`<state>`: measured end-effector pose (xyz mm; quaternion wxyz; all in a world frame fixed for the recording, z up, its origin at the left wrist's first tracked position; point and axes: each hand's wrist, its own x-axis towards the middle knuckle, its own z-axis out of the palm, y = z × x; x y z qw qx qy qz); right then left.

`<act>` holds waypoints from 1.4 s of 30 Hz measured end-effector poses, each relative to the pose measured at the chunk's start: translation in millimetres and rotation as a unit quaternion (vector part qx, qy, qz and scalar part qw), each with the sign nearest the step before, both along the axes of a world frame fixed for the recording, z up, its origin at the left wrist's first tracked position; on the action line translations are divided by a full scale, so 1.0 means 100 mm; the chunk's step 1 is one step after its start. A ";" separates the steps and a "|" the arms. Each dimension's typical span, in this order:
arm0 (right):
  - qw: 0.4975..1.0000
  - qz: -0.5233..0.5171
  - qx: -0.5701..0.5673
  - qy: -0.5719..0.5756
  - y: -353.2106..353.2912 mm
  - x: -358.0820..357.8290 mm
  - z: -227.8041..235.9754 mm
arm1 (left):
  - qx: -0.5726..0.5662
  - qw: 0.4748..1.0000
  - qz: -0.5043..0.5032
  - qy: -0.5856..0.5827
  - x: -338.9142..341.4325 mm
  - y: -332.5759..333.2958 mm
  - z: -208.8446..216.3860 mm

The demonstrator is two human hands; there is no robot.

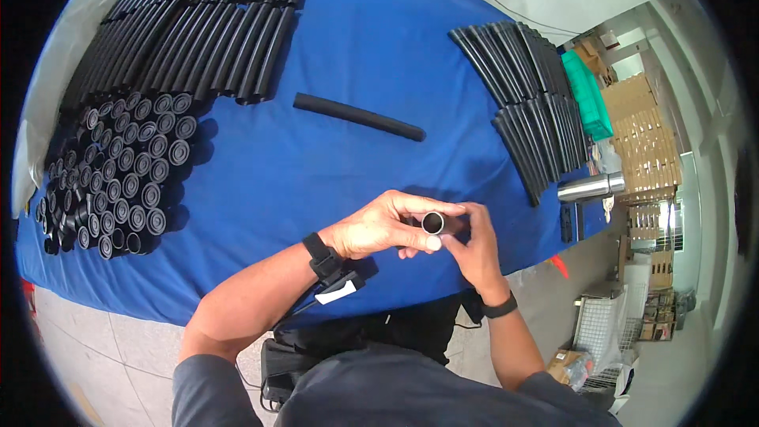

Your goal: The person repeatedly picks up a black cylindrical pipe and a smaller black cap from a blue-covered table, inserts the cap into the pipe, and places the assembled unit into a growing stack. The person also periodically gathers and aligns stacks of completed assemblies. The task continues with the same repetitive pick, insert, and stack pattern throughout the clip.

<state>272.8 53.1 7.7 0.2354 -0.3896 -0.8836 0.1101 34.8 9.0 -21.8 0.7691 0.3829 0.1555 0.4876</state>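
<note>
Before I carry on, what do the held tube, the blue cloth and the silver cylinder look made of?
Held tube: perhaps plastic or coated metal; the dark bore and thin greyish rim leave it open.
Blue cloth: probably fabric, matte, judging by its soft wrinkles.
Silver cylinder: likely polished metal, given its bright, mirror-like streaks.

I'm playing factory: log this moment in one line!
left hand: holds dark tube | right hand: touches it | loose tube: on blue cloth

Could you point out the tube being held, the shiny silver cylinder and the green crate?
Held tube point(432, 223): head view, its open end.
Silver cylinder point(587, 188): head view, middle of its shiny side.
Green crate point(587, 96): head view, middle of its visible part.
</note>
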 end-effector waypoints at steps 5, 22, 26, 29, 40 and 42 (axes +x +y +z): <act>0.987 -0.046 -0.150 0.042 0.03 0.14 -0.21 | 0.012 1.000 -0.002 -0.009 0.00 -0.01 0.05; 0.747 -0.076 -0.587 0.302 -0.62 0.07 0.00 | -0.171 0.939 0.088 -0.285 -0.24 0.23 -0.27; 0.747 -0.091 -0.584 0.303 -0.65 0.08 -0.03 | -0.171 0.936 0.076 -0.297 -0.24 0.24 -0.29; 0.742 -0.098 -0.601 0.280 -0.64 0.11 -0.03 | -0.164 0.941 0.067 -0.289 -0.25 0.22 -0.28; 0.723 -0.046 -0.630 0.281 -0.63 0.05 0.15 | -0.141 0.937 0.282 -0.150 -0.42 0.31 -0.24; 0.719 -0.014 -0.628 0.298 -0.65 -0.12 0.16 | -0.161 0.927 0.289 -0.176 -0.42 0.34 -0.24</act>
